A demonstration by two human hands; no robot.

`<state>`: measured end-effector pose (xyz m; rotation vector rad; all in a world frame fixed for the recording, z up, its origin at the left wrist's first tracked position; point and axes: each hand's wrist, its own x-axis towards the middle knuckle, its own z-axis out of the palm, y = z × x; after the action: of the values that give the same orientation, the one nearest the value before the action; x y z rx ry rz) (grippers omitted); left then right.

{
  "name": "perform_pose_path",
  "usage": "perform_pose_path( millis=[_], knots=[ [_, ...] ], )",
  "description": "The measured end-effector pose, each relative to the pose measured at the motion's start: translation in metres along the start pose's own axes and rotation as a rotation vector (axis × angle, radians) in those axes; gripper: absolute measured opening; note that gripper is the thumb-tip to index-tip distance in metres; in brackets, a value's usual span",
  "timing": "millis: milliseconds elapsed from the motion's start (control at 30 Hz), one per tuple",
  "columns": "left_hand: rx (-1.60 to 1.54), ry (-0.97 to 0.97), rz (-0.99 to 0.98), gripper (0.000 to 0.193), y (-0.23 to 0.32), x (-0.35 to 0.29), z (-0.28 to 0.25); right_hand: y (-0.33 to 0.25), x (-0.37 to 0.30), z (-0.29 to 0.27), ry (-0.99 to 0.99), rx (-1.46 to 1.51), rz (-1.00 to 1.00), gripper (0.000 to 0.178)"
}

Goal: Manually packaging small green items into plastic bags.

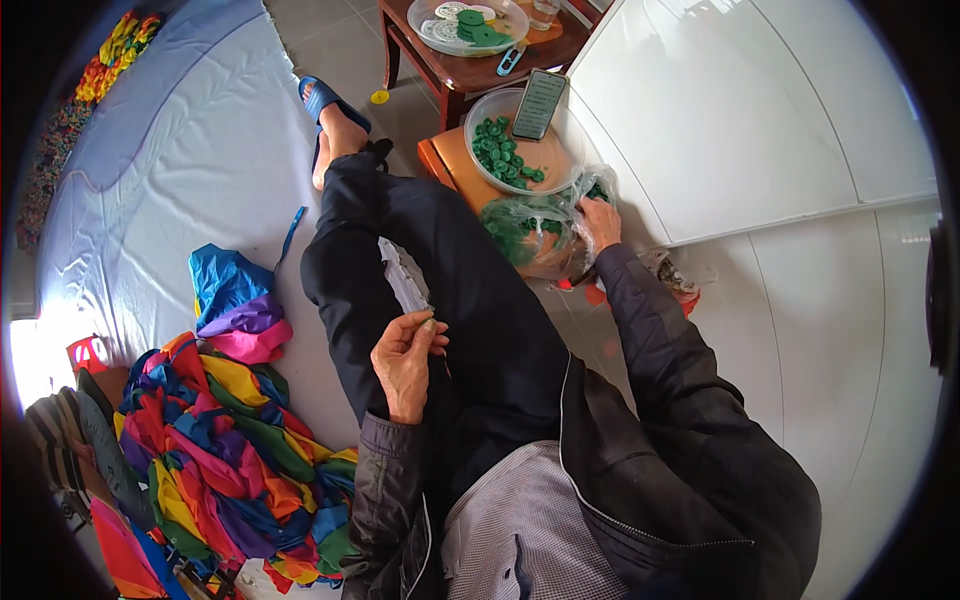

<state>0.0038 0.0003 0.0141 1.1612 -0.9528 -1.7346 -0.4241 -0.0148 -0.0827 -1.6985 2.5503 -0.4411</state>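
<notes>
My left hand is over my lap, thumb and fingers closed in a pinch at the near end of a crumpled white strip. The strip lies along my dark trousers; what it is made of I cannot tell. My right hand reaches out to a clear plastic bag filled with small green pieces. Its fingers are curled on the bag's bunched upper edge, and the fingertips are partly hidden. Just beyond the bag, a round clear tub holds several round green pieces.
A phone leans on the tub's rim. Farther off, a brown stool carries a bowl of green and white discs. Bright multicoloured fabric is heaped on my left, beside pale sheeting. A white panel stands on my right.
</notes>
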Motion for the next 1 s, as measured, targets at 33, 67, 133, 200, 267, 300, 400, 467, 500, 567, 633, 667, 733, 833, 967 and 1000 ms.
perform_pose_path(
  millis=[33, 67, 133, 200, 267, 300, 400, 467, 500, 567, 633, 667, 733, 833, 967, 1000],
  knots=[
    [-0.003, 0.004, -0.001, 0.016, 0.000, 0.000, 0.000, -0.002, 0.000, 0.000, 0.008, -0.003, 0.004, 0.020],
    [-0.007, 0.004, -0.002, 0.016, 0.000, 0.000, 0.000, 0.000, 0.000, 0.000, 0.017, -0.008, 0.008, 0.020],
    [-0.011, 0.001, -0.004, 0.015, 0.000, 0.000, 0.002, 0.004, 0.000, 0.000, 0.051, -0.027, 0.022, 0.019],
    [-0.018, -0.005, -0.009, 0.015, 0.001, 0.001, 0.004, 0.010, -0.001, -0.001, 0.116, -0.066, 0.050, 0.017],
    [-0.011, 0.001, -0.006, 0.015, 0.001, 0.001, 0.002, 0.007, -0.001, -0.005, 0.142, -0.052, 0.046, 0.015],
    [-0.005, 0.003, -0.003, 0.015, 0.001, 0.001, 0.001, 0.006, -0.001, -0.008, 0.171, -0.041, 0.046, 0.014],
    [0.002, 0.005, 0.000, 0.015, 0.001, 0.001, 0.001, 0.006, -0.001, -0.020, 0.228, 0.012, 0.063, 0.013],
    [0.005, 0.002, 0.000, 0.015, 0.001, 0.001, 0.002, 0.006, -0.001, -0.029, 0.287, 0.096, 0.102, 0.014],
    [0.004, -0.003, 0.000, 0.015, 0.001, 0.001, 0.004, 0.007, -0.003, -0.033, 0.290, 0.093, 0.104, 0.014],
    [-0.003, -0.010, -0.002, 0.015, 0.000, 0.001, 0.004, 0.001, -0.007, -0.047, 0.313, 0.232, 0.175, 0.015],
    [-0.003, -0.007, -0.002, 0.015, 0.000, 0.000, 0.002, -0.020, -0.012, -0.063, 0.320, 0.306, 0.208, 0.016],
    [-0.014, -0.009, -0.004, 0.015, 0.000, 0.000, 0.000, -0.035, -0.017, -0.070, 0.271, 0.418, 0.220, 0.016],
    [-0.040, -0.005, -0.005, 0.015, -0.001, -0.002, -0.004, -0.074, -0.023, -0.092, 0.164, 0.640, 0.237, 0.016],
    [-0.050, 0.006, -0.017, 0.014, 0.006, -0.006, 0.000, -0.131, -0.040, -0.122, -0.021, 0.831, 0.191, 0.012],
    [-0.071, -0.003, -0.029, 0.016, 0.007, -0.001, 0.004, -0.186, -0.058, -0.140, -0.265, 1.041, 0.187, 0.008],
    [-0.082, -0.012, -0.032, 0.016, 0.006, -0.001, 0.004, -0.196, -0.062, -0.139, -0.340, 1.093, 0.196, 0.007]
  ],
)
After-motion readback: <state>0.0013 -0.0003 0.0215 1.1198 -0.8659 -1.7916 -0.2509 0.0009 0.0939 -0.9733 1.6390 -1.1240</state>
